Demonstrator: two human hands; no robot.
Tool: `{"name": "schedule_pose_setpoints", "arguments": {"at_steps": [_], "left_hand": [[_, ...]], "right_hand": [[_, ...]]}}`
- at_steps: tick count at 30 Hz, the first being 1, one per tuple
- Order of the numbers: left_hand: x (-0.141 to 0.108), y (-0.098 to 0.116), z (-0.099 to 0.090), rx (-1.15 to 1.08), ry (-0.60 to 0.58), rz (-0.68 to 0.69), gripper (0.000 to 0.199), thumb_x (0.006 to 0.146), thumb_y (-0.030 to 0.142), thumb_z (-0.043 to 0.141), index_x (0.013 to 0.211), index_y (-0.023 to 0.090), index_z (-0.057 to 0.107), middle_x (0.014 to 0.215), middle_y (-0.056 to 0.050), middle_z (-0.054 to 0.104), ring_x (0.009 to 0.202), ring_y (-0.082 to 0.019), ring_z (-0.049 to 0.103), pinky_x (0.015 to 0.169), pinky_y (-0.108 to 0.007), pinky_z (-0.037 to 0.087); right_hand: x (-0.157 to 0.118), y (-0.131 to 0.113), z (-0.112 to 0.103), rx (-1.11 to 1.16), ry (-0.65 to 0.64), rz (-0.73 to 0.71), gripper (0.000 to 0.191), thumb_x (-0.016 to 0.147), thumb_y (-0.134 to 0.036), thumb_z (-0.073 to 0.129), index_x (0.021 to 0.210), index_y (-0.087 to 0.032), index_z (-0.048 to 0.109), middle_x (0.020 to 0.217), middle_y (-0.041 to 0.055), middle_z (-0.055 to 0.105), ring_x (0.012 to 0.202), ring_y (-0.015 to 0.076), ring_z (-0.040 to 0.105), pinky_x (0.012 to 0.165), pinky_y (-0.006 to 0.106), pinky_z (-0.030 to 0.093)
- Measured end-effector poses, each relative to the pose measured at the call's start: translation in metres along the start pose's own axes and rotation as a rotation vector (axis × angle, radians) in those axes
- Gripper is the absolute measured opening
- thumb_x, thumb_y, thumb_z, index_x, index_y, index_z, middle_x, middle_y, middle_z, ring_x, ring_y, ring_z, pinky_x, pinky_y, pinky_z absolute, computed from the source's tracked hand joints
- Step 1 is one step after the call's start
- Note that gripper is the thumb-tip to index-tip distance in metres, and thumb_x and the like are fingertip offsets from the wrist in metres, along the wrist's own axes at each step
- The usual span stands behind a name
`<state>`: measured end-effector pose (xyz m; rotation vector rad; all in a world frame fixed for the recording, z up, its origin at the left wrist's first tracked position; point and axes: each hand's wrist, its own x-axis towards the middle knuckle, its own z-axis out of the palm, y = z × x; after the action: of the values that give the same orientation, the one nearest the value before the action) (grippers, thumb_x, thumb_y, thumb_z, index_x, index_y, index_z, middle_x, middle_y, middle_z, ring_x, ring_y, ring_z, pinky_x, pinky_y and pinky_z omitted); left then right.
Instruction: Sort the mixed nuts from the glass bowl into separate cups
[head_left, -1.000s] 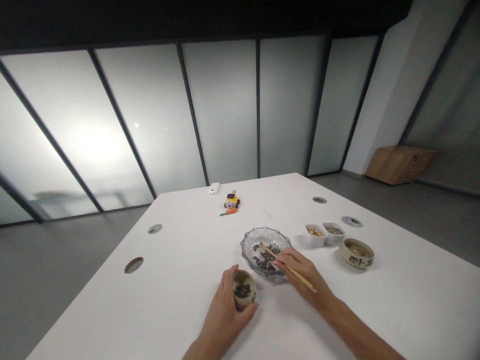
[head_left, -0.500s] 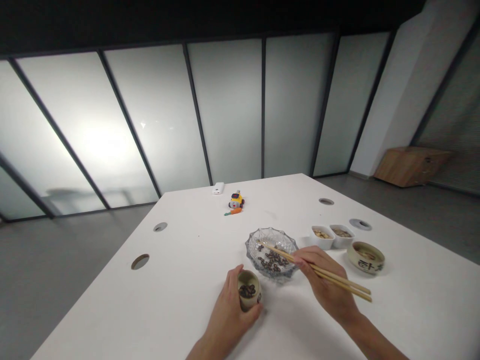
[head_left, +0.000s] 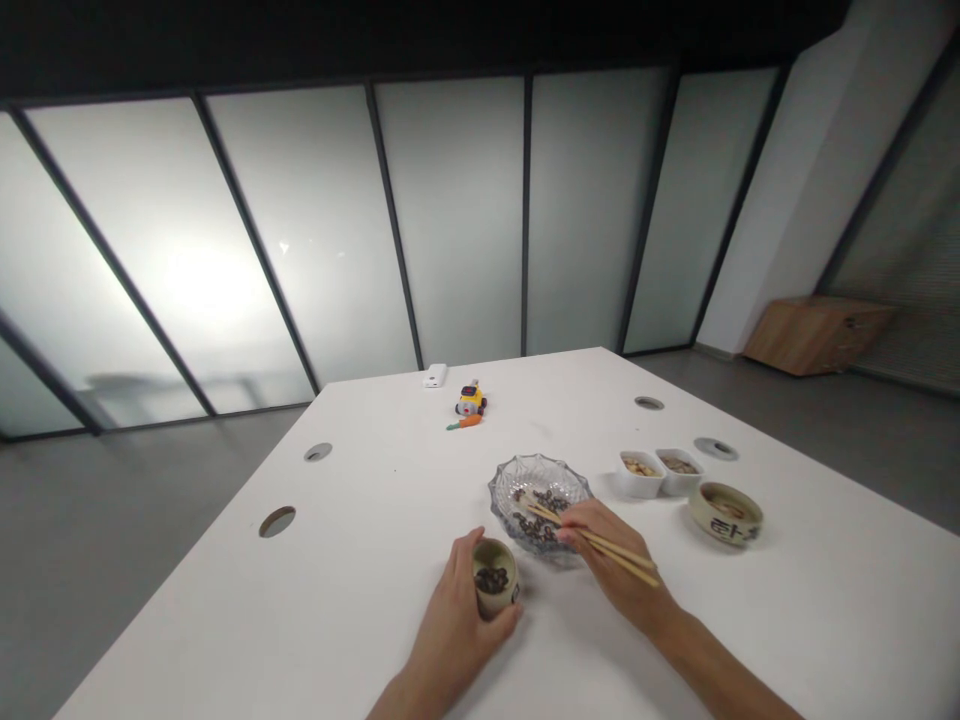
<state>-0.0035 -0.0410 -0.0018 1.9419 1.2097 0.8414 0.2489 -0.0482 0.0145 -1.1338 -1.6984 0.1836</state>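
Observation:
My left hand (head_left: 466, 610) is wrapped round a small ceramic cup (head_left: 507, 603) that stands on the table, with several dark beans (head_left: 491, 579) inside. Beyond it sits a scalloped glass bowl (head_left: 501, 490) holding many more dark beans (head_left: 551, 500). A pair of wooden chopsticks (head_left: 611, 548) is gripped in my right hand (head_left: 619, 570) at the bowl's right rim. Their tips dip into the bowl among the beans; whether a bean is caught between them is too small to tell.
Two white dishes, one with pale pieces (head_left: 641, 468) and one with greyish pieces (head_left: 680, 465), stand right of the bowl. Nearer is a wider ceramic bowl (head_left: 725, 515). Farther back lie a toy carrot (head_left: 466, 423), a yellow toy vehicle (head_left: 472, 399) and a white device (head_left: 435, 375). The white table (head_left: 360, 560) has round holes.
My right hand has shifted left, and the chopstick tips have moved from the bowl's far left side toward the beans in its middle. My left hand stays on the cup.

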Motion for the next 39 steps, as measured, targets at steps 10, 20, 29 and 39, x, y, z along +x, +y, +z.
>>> {"name": "schedule_pose_setpoints", "arguments": {"at_steps": [10,20,29,39], "left_hand": [[0.001,0.001,0.0,-0.001,-0.004,-0.006,0.08,0.074,0.022,0.073,0.148,0.019,0.041,0.145,-0.016,0.055,0.136,-0.032,0.054,0.121,-0.049,0.038],[0.001,0.003,0.0,-0.01,0.008,-0.003,0.08,0.073,0.022,0.073,0.147,0.019,0.042,0.145,-0.016,0.056,0.136,-0.032,0.055,0.12,-0.05,0.039],[0.0,0.002,0.0,0.002,-0.002,-0.002,0.079,0.076,0.023,0.072,0.148,0.019,0.04,0.146,-0.015,0.054,0.138,-0.031,0.053,0.122,-0.048,0.038],[0.0,0.002,0.0,-0.005,0.008,0.007,0.078,0.075,0.021,0.072,0.147,0.02,0.042,0.143,-0.015,0.057,0.134,-0.032,0.056,0.119,-0.048,0.04]], "right_hand": [[0.001,0.001,0.003,-0.018,-0.109,-0.063,0.022,0.103,-0.031,0.057,0.092,-0.024,0.074,0.092,0.0059,0.072,0.083,0.0188,0.071,0.075,0.028,0.061],[0.003,-0.001,0.0,-0.021,0.047,-0.096,0.021,0.101,-0.037,0.06,0.089,-0.025,0.073,0.087,0.0043,0.072,0.083,0.019,0.07,0.078,0.029,0.06],[0.0,0.009,0.011,-0.056,-0.083,-0.088,0.017,0.103,-0.031,0.057,0.094,-0.025,0.071,0.093,0.0045,0.071,0.087,0.0194,0.07,0.08,0.03,0.059],[-0.002,0.01,0.011,-0.057,-0.006,-0.12,0.014,0.102,-0.028,0.059,0.095,-0.024,0.07,0.093,0.0048,0.071,0.087,0.0192,0.07,0.08,0.03,0.059]]}}
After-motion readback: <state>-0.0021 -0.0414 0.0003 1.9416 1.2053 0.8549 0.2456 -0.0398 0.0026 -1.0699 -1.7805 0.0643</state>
